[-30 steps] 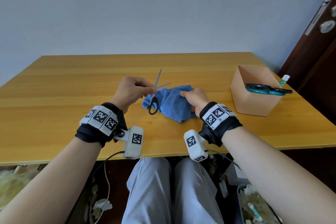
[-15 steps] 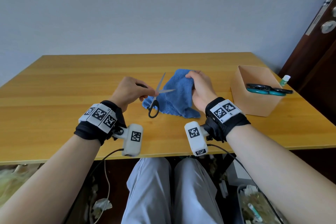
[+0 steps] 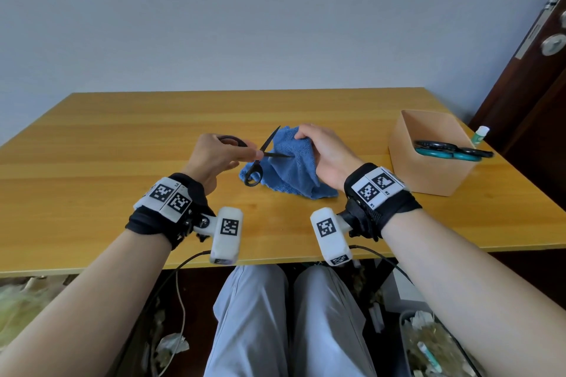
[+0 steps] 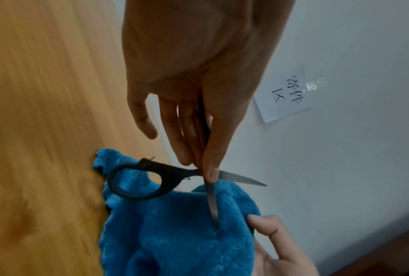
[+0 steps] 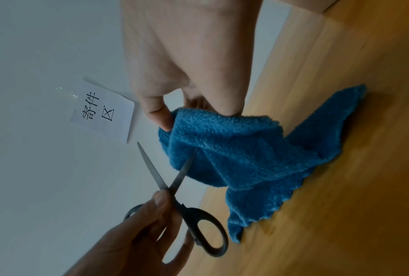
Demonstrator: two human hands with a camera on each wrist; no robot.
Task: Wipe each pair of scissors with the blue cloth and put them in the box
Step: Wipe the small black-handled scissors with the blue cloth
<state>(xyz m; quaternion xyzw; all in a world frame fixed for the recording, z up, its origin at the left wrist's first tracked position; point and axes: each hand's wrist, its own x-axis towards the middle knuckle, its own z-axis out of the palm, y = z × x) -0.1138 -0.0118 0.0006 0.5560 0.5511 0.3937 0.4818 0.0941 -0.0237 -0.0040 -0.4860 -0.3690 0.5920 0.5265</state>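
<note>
My left hand (image 3: 220, 156) pinches a pair of black-handled scissors (image 3: 260, 159) near the pivot, blades spread apart above the table. One handle loop (image 4: 137, 182) hangs free. In the right wrist view the scissors (image 5: 189, 209) point their blades up toward the cloth. My right hand (image 3: 321, 153) grips the blue cloth (image 3: 291, 168) by its raised top, its lower part resting on the table. One blade tip (image 4: 214, 211) touches the cloth (image 4: 175, 233). A tan box (image 3: 435, 174) at the right holds teal-handled scissors (image 3: 450, 151).
The wooden table (image 3: 122, 180) stretches wide to the left and behind the hands. A small white and green bottle (image 3: 480, 135) stands behind the box. A dark door (image 3: 536, 76) is at the far right. A paper note (image 5: 104, 112) hangs on the wall.
My right hand has lifted the cloth's top from the table and brought it against the scissors. The left hand has tilted the scissors, one blade now pointing into the cloth.
</note>
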